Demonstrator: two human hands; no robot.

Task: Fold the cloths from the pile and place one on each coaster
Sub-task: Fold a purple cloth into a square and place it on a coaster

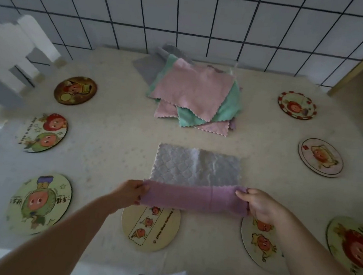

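**Purple cloth lifted by its near edge, both hands pinching**

From my feed, the near edge of the purple cloth [193,197] is raised and covers the top of two coasters: the cream near-centre coaster [150,228] and the one under my right wrist [259,242]. How far the cloth's underside reaches I cannot tell. The far-right near coaster [353,247] is cut off by the frame edge.

My left hand [129,193] pinches the cloth's left corner, fingers curled round it; my right hand [258,205] pinches the right corner the same way. The cloth's far half lies flat on the table [108,148], showing its greyish quilted face.

Nothing lies on any coaster I can see. Beyond the cloth sits the pile [193,92] of pink, green and grey cloths, near the tiled wall [187,16]. More coasters ring the table on both sides; a white chair [13,54] stands at far left.
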